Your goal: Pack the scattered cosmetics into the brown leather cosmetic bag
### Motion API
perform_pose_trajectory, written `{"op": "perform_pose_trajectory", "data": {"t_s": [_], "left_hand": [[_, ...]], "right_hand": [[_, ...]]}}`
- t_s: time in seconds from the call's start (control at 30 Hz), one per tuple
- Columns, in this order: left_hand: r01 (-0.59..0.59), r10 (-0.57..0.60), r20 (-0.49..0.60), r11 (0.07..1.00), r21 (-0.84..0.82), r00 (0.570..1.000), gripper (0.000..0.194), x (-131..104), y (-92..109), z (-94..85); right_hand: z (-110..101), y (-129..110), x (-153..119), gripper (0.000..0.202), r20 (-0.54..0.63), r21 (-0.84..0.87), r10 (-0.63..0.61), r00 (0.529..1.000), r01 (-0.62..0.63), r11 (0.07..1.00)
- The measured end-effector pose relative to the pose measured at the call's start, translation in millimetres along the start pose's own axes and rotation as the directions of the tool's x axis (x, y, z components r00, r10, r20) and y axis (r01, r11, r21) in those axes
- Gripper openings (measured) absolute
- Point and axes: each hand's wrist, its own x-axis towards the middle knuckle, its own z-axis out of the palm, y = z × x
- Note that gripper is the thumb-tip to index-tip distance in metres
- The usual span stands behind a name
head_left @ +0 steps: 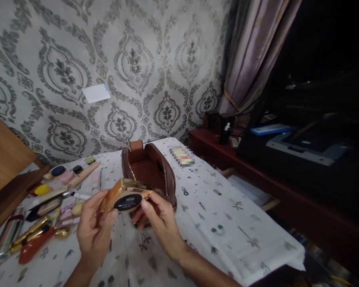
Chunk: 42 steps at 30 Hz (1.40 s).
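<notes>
My left hand (94, 229) and my right hand (164, 223) hold a gold makeup compact (111, 196) between them, over the near side of an open bag. A black oval label with small print, too fine to read, faces me. Left fingers and thumb grip one end of the compact; the right thumb and fingers pinch the other. Just behind it stands the brown leather cosmetic bag (171, 181), unzipped, its brown lining showing. The compact and my right hand cover part of its front.
Loose cosmetics lie at the left: a pink tube (96, 181), gold tubes (32, 230), a red item (37, 245) and several jars. A pixelated rectangular item (182, 155) lies right of the bag on the patterned tablecloth (227, 223). A dark red cabinet (227, 153) borders the right.
</notes>
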Motion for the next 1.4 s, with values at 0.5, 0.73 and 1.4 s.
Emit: {"op": "perform_pose_trajectory", "data": {"t_s": [0.5,0.73,1.4], "left_hand": [[-0.338,0.334,0.21,0.941,-0.018,0.919,0.052,3,-5,-4.1],[-0.506,0.462,0.331,0.861,0.057,0.823,0.057,4,-4,-5.6],[-0.232,0.252,0.237,0.967,-0.109,0.938,0.044,-5,-9,9.9]], "right_hand": [[-5,9,-3,0.076,0.048,0.177,-0.072,0.996,0.063,0.982],[-4,-1,-4,0.087,0.02,0.192,-0.023,1.0,0.019,0.981],[1,0,-4,0.087,0.043,-0.088,-0.118,0.992,0.122,0.989]]}}
